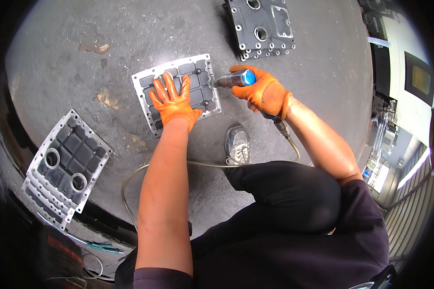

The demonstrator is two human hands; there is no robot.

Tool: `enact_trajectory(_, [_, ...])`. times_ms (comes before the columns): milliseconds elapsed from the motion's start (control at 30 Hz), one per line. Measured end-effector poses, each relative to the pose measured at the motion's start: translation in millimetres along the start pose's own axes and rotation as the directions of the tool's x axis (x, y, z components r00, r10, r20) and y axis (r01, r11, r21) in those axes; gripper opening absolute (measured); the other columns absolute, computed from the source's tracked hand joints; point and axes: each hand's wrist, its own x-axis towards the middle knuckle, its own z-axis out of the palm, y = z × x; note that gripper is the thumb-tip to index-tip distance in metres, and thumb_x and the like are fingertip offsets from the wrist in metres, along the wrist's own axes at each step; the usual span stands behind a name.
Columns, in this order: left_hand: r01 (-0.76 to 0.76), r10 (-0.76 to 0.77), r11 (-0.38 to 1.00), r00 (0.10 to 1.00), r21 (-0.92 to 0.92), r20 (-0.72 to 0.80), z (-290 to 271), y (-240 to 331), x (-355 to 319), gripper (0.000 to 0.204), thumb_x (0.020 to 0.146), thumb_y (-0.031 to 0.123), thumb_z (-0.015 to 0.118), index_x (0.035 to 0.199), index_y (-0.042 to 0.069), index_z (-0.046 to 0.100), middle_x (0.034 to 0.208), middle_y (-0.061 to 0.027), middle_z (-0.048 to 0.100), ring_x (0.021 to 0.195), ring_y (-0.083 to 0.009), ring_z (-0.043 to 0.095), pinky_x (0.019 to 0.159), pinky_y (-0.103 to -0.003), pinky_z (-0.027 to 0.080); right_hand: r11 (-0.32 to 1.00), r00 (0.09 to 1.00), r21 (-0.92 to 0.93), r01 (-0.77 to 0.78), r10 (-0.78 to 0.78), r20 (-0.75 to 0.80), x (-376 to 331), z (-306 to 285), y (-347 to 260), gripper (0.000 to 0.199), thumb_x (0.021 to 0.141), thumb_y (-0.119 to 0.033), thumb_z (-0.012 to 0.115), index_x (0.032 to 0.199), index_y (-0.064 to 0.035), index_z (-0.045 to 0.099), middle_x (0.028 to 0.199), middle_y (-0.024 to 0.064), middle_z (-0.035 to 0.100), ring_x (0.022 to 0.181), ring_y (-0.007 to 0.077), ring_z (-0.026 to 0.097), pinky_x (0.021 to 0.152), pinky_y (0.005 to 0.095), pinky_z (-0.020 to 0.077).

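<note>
A rectangular cast metal cover plate (199,90) with ribbed dark pockets and a bright, bolt-holed rim lies on the floor in front of me. My left hand (175,102), in an orange glove, presses flat on it with fingers spread. In its orange glove, my right hand (265,91) is wrapped round a pneumatic tool (234,80) with a blue rear end. The tool's tip meets the plate's right edge, where the exact contact is too small to make out. From the tool's handle a clear air hose (294,147) runs down.
A stack of dark cover plates (263,26) stands at the far right. More plates (72,149) lie overlapped at the left, near a teal-handled tool (103,247). The hose loops across the floor by my shoe (237,144). A white machine (410,72) stands at the right.
</note>
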Motion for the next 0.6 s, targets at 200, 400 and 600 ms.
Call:
enact_trajectory(200, [-0.017,0.017,1.000,0.999,0.015,-0.029,7.7,1.2,-1.4,0.118,0.089,0.072,0.078,0.180,0.037,0.009,0.186,-0.0221,-0.008,0.169,-0.0525,-0.008,0.132,-0.071,0.001,0.998,0.998,0.064,0.025,-0.028,0.056,-18.3,-7.4,26.4,0.068,0.095,-0.020,0.079,0.158,-0.0074,0.056,0.092,0.0031,0.072,0.068,0.0099,0.063,0.062,0.0290,0.0531])
enact_trajectory(400, [0.007,-0.006,1.000,1.000,0.023,-0.021,0.8,1.5,-0.5,0.121,0.087,0.071,0.080,0.179,0.038,0.010,0.186,-0.0226,-0.005,0.169,-0.0525,-0.008,0.132,-0.072,0.001,0.995,0.997,0.078,-0.066,0.063,0.043,-26.5,-1.5,40.3,0.066,0.097,-0.022,0.079,0.157,-0.0077,0.057,0.095,0.0023,0.074,0.064,0.0089,0.061,0.059,0.0288,0.0530])
enact_trajectory(600, [0.009,-0.008,1.000,0.999,0.024,-0.037,5.1,2.2,1.1,0.120,0.088,0.071,0.079,0.179,0.038,0.009,0.186,-0.0226,-0.006,0.169,-0.0531,-0.008,0.132,-0.071,0.001,0.995,0.997,0.095,-0.042,0.036,0.066,-23.3,-3.8,48.6,0.064,0.097,-0.025,0.079,0.157,-0.0114,0.058,0.097,0.0038,0.075,0.069,0.0105,0.066,0.063,0.0295,0.0557])
